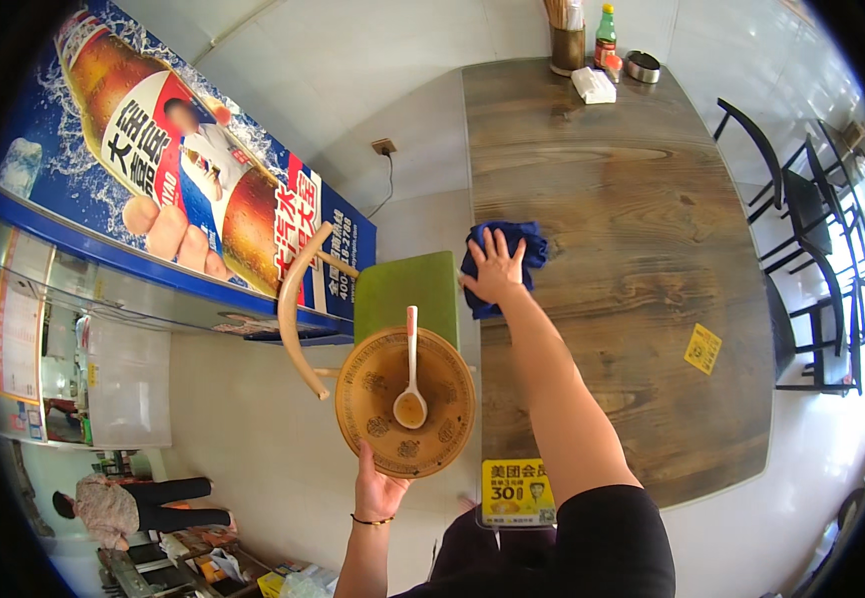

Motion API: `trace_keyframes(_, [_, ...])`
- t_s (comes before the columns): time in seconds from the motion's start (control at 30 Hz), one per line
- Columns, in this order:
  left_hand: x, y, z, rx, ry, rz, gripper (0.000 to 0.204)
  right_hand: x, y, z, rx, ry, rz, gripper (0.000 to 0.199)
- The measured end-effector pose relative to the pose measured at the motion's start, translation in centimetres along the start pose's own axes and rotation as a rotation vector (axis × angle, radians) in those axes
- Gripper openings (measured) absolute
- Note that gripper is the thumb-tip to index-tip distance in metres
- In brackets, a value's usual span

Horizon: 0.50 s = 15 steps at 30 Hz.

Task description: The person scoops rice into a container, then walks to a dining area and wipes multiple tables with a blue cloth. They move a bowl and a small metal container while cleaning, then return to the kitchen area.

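- Blue cloth point(535, 247): laid at the bench point(632, 229)'s left edge, under right hand point(497, 271), fingers spread.
- Bowl point(448, 399): clamped at near rim by left hand point(380, 488)'s fingers, left of bench.
- Spoon point(411, 384): laid inside, handle pointing away.

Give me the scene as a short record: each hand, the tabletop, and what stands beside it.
Left hand: grips a brown bowl by its near rim
In the bowl: white spoon
Right hand: spread over a crumpled blue cloth
Under the cloth: wooden table
Table's far end: bottle, white packet, round metal dish
Left of table: green-seated chair
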State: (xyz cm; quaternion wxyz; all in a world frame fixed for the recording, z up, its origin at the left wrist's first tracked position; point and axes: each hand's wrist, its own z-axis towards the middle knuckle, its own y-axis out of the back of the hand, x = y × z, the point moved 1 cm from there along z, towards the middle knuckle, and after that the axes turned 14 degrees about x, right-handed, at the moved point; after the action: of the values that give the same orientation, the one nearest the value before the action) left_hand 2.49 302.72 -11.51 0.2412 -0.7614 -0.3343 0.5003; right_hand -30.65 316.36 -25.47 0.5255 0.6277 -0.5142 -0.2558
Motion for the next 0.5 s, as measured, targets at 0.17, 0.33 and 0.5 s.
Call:
trace_keyframes(0.17, [-1.0,0.5,1.1,-0.028,0.01,0.046,0.054,-2.4,3.1,3.5,0.014,-0.069,0.038,0.065])
trace_keyframes(0.33, [-2.0,1.2,1.4,-0.013,0.045,0.092,0.055,-6.1,2.4,1.1,-0.085,-0.134,0.048,0.065])
trace_keyframes(0.5, [-2.9,2.7,0.5,-0.002,0.048,0.114,0.056,-10.9,1.0,-10.1,-0.165,-0.178,0.081,0.064])
